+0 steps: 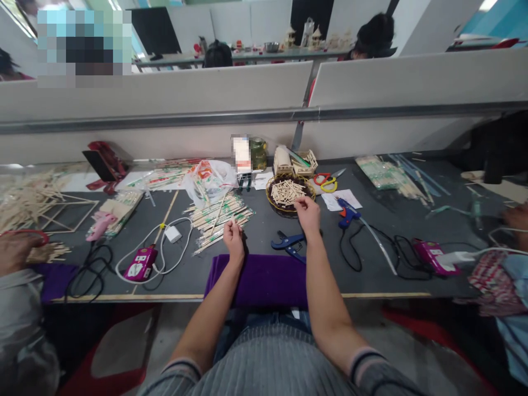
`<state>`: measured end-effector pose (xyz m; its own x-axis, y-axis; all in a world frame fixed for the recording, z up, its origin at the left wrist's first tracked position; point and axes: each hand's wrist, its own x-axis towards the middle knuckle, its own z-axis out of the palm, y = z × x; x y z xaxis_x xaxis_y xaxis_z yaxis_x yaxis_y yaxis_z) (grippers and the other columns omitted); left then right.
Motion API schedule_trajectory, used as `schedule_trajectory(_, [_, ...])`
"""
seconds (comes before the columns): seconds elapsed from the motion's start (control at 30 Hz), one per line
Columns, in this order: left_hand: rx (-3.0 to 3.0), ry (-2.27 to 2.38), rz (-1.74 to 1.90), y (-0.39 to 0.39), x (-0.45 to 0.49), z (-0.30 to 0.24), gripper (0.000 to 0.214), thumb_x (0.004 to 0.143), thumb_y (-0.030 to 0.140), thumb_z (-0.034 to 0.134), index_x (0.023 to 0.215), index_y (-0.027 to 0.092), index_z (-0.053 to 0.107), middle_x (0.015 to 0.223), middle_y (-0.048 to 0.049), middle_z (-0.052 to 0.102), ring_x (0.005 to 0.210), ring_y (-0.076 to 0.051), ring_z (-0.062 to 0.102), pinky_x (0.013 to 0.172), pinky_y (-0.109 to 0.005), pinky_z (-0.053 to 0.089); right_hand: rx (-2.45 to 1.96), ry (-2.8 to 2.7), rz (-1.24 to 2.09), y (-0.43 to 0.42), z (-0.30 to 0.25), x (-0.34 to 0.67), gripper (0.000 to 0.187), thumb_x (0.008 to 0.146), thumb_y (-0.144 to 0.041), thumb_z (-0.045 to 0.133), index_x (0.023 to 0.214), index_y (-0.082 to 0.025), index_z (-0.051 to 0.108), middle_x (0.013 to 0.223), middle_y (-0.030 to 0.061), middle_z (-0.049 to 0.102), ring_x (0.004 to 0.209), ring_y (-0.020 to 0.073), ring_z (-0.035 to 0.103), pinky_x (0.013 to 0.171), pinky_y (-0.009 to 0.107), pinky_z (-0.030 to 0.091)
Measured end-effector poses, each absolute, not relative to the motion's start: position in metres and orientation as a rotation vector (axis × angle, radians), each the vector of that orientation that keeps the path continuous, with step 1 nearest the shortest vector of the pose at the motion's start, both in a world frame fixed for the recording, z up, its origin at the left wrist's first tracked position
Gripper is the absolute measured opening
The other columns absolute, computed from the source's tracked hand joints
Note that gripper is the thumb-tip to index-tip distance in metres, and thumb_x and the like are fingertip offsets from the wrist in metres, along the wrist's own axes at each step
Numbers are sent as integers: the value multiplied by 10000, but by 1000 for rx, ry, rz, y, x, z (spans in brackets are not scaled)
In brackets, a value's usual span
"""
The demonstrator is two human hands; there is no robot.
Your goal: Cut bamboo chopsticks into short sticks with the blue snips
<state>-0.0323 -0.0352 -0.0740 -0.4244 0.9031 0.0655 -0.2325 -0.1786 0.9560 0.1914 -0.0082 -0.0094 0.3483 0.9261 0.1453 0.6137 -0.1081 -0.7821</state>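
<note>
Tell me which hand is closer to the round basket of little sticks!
The right. The right hand is at the near right edge of the basket; the left hand is farther off, to its left and nearer the body.

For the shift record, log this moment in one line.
left hand: beside packaged sticks, hold unclear | right hand: at basket edge, hold unclear | basket: holds short sticks | blue cutter: on table

My right hand [309, 214] at the basket's [268, 197] rim, short sticks [284, 192] inside. My left hand [234, 238] beside the skewers [214, 219]. Cutter [291, 245] lies near the cloth [268, 281].
</note>
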Motion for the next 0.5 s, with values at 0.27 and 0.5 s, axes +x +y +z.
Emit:
schedule_trajectory(0.27, [723,1171,1708,-34,-34,-73,400,730,540,663,890,189,557,583,69,443,398,-29,282,376,-157,201,-1738,-1945,671,-32,-18,110,241,924,-319,448,925,-240,675,863,20,718,819,166,636,722,235,425])
schedule_trajectory(0.5, [669,1231,1872,-36,-42,-71,387,772,549,627,882,186,552,574,79,361,426,-40,277,413,-175,206,-1653,-2269,569,-3,-30,68,247,930,-216,451,1040,-249,669,1084,53,648,1003,183,578,814,258,420])
